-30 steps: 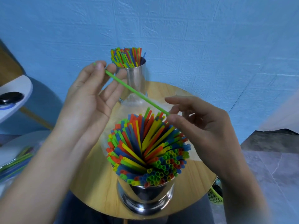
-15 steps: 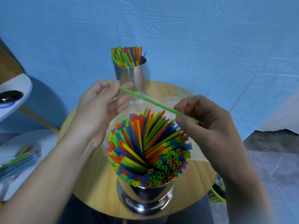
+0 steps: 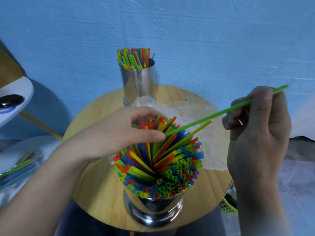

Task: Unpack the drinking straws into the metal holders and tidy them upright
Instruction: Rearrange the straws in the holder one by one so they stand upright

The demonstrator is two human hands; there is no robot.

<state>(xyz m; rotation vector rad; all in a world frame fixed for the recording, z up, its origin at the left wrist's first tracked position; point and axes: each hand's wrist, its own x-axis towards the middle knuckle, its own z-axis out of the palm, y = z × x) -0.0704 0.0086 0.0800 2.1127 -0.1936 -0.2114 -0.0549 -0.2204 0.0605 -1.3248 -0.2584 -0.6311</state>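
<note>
The right hand (image 3: 259, 133) is pinching a green straw (image 3: 213, 115) near its far end, fingers closed narrowly on it, above the right edge of the counter (image 3: 95, 184). The left hand (image 3: 119, 133) is curling its fingers round some straws (image 3: 170, 164) in the near holder (image 3: 153, 212) at the near edge. The far holder (image 3: 139, 82) is standing at the far edge.

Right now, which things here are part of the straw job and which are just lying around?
Job: green straw, near holder, standing straws, far holder, packed straws, clear wrapper.
Lying about: black object, green basket.
</note>
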